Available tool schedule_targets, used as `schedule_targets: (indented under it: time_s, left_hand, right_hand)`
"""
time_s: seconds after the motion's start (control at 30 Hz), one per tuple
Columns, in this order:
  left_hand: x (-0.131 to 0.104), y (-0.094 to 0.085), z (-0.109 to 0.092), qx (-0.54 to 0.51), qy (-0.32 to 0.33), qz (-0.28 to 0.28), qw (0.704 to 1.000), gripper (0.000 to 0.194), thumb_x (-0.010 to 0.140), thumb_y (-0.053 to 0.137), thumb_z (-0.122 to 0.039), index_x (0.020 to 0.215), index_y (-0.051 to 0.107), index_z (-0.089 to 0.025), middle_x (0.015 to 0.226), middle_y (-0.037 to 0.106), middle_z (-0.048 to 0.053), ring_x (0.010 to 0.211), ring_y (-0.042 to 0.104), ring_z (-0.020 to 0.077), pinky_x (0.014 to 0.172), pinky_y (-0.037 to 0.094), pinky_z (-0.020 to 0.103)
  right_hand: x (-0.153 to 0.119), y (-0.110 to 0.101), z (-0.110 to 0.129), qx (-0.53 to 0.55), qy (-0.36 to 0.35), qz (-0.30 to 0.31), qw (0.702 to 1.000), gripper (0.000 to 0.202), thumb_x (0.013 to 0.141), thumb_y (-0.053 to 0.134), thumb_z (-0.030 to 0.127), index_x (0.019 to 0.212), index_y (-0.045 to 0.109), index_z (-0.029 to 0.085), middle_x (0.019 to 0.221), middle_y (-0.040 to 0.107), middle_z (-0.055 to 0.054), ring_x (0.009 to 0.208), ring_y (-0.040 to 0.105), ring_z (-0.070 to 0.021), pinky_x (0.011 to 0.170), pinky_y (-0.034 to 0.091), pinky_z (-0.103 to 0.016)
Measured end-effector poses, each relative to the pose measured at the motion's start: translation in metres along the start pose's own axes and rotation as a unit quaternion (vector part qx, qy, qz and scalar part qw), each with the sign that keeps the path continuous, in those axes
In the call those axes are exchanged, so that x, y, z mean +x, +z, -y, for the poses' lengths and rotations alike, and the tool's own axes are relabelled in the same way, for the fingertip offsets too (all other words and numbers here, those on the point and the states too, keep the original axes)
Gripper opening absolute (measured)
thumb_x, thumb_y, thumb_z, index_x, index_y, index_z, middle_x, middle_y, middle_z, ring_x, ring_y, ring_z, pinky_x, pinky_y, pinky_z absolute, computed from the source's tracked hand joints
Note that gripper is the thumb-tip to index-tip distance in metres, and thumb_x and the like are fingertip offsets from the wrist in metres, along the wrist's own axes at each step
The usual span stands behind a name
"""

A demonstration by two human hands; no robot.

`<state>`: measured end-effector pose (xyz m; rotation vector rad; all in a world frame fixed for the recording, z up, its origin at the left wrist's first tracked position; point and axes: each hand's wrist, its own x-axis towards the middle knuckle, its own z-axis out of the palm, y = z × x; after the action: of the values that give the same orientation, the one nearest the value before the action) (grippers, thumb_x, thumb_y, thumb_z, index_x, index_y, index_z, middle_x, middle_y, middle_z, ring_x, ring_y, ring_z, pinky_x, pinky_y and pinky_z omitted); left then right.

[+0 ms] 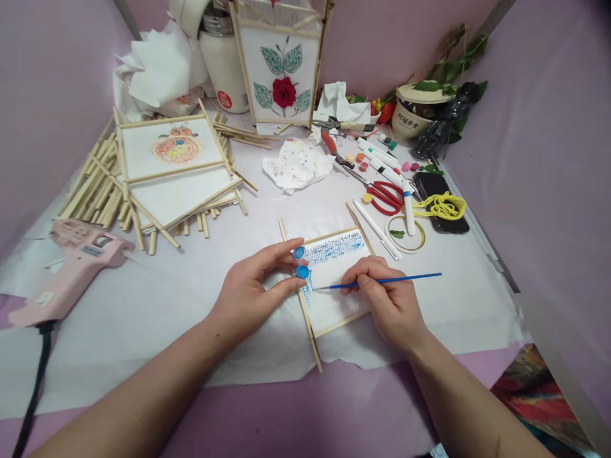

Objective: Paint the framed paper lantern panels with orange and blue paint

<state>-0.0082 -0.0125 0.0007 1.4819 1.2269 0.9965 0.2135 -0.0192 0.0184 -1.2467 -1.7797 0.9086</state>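
Note:
My right hand point(389, 299) is closed around a thin blue paintbrush point(410, 278), its tip on the white sheet near the left side of a wooden-stick frame point(346, 324). Rows of blue dabs point(334, 247) cover the sheet's top, and more run down its left edge. In my left hand point(258, 280), a small open paint pot point(302, 272) with blue paint is held between thumb and fingers, its round lid point(299, 252) tilted up by the fingertips. That hand rests over the frame's left stick point(305, 312).
A pink glue gun point(71, 267) lies at the left, beside piled wooden sticks point(98, 191) and a painted panel point(167, 149). Behind stands a rose lantern point(286, 76). Crumpled tissue point(298, 165), red-handled scissors point(386, 196), white markers point(377, 229), tape point(420, 235) and a phone point(449, 219) lie beyond the frame.

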Motion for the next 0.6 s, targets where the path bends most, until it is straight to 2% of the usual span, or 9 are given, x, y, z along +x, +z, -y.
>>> schedule_targets:
  time_s: [0.1, 0.27, 0.43, 0.6]
  left_hand:
    - [0.0001, 0.0, -0.0002, 0.001, 0.002, 0.001, 1.0, 0.05, 0.078, 0.075, -0.025, 0.126, 0.061, -0.028, 0.101, 0.074, 0.002, 0.099, 0.07, 0.0209, 0.098, 0.053, 0.037]
    - [0.0002, 0.0002, -0.0005, -0.003, 0.0, 0.0, 1.0, 0.05, 0.078, 0.075, -0.023, 0.126, 0.061, -0.027, 0.1, 0.073, 0.003, 0.099, 0.07, 0.0212, 0.096, 0.054, 0.037]
    - [0.0005, 0.0, -0.0006, 0.001, -0.001, 0.003, 1.0, 0.05, 0.078, 0.075, -0.026, 0.126, 0.061, -0.026, 0.101, 0.073, 0.004, 0.1, 0.069, 0.0229, 0.098, 0.053, 0.041]
    - [0.0002, 0.0004, -0.0017, -0.003, -0.003, -0.002, 1.0, 0.049, 0.078, 0.075, -0.024, 0.125, 0.061, -0.026, 0.099, 0.073, 0.004, 0.099, 0.07, 0.0225, 0.097, 0.054, 0.039]
  right_hand:
    - [-0.0002, 0.0007, -0.0002, -0.014, 0.005, 0.003, 1.0, 0.023, 0.088, 0.044, 0.017, 0.083, 0.066, 0.022, 0.075, 0.071, 0.002, 0.076, 0.061, -0.0165, 0.081, 0.039, -0.037]
    - [-0.0001, 0.0001, 0.0001, -0.002, -0.005, 0.025, 1.0, 0.026, 0.088, 0.041, 0.015, 0.073, 0.063, 0.021, 0.066, 0.068, 0.003, 0.069, 0.058, -0.0156, 0.078, 0.039, -0.037]
    - [0.0006, 0.0008, 0.0009, -0.017, 0.002, 0.011, 1.0, 0.024, 0.089, 0.043, 0.018, 0.083, 0.066, 0.022, 0.075, 0.071, 0.001, 0.075, 0.06, -0.0169, 0.081, 0.038, -0.038]
    - [0.0004, -0.0002, 0.0013, 0.0, -0.005, 0.033, 0.999, 0.027, 0.088, 0.041, 0.016, 0.072, 0.062, 0.022, 0.065, 0.067, 0.002, 0.068, 0.058, -0.0164, 0.078, 0.039, -0.038]
